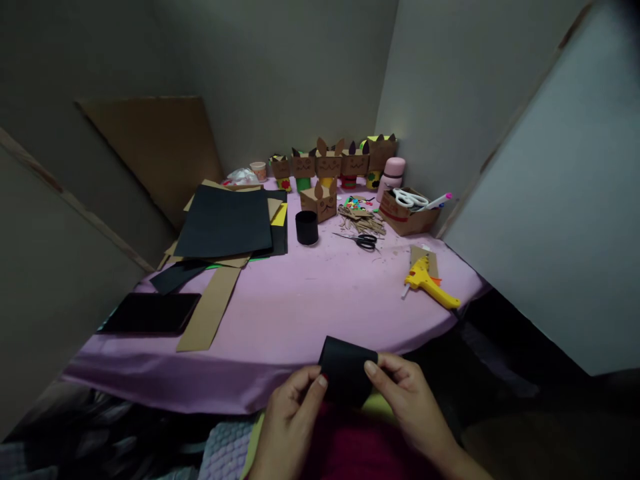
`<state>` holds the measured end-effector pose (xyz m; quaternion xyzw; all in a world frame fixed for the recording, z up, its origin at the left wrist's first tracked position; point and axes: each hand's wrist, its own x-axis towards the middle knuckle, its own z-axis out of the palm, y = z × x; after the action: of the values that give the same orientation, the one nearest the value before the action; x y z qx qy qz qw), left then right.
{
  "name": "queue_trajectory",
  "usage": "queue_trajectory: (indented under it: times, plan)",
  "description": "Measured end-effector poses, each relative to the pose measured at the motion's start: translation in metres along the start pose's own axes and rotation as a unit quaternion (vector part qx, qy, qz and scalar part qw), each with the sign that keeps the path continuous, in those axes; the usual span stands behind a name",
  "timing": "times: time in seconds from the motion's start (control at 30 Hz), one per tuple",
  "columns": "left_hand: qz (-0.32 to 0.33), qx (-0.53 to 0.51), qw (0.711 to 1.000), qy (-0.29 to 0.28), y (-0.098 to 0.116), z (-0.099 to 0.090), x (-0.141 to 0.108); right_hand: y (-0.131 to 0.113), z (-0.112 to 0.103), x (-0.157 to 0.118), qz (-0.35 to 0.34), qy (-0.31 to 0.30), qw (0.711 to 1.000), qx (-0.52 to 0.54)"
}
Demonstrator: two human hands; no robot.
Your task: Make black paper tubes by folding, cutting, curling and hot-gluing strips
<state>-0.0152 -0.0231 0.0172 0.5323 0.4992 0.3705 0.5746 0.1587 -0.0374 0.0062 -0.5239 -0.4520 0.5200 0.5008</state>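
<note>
A piece of black paper (349, 367), folded or curled over at its left side, is held up just off the table's front edge. My left hand (295, 410) pinches its left side between thumb and fingers. On the other side, the thumb of my right hand (403, 390) presses against the front while the fingers lie behind. A black paper tube (307, 228) stands upright on the pink-covered table (300, 307) farther back. Right of it lie black-handled scissors (363, 241).
A yellow glue gun (430, 283) lies at the right edge. Black and brown sheets (225, 223) are stacked at left, near a tablet (153, 313) and a cardboard strip (213, 308). Behind are cardboard animal figures (329, 163), paper scraps (361, 220), a pink bottle (391, 179) and a box (407, 219) with white scissors.
</note>
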Motion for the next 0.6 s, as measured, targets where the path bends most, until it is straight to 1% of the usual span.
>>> queue_trajectory:
  times: [0.07,0.2,0.33,0.5,0.6]
  plan:
    - [-0.013,-0.015,1.0,-0.006,0.0,0.0,-0.0003,-0.0003,0.0007,0.0004,-0.001,0.006,1.0,-0.005]
    - [-0.057,-0.089,0.994,-0.015,-0.0013,0.0038,0.0017,0.0,0.0009,0.0008,-0.005,0.019,1.0,-0.023]
    - [-0.063,-0.144,0.987,-0.018,-0.0004,0.0075,0.0049,0.0024,-0.0003,0.0014,-0.008,0.029,0.999,-0.039]
    - [-0.07,-0.148,0.986,-0.013,0.0006,0.0077,0.0063,0.0016,0.0002,0.0025,-0.014,0.025,0.999,-0.033]
    - [-0.074,-0.133,0.988,0.02,-0.0014,0.0072,0.0065,-0.0005,0.0016,0.0027,-0.018,0.014,0.999,-0.026]
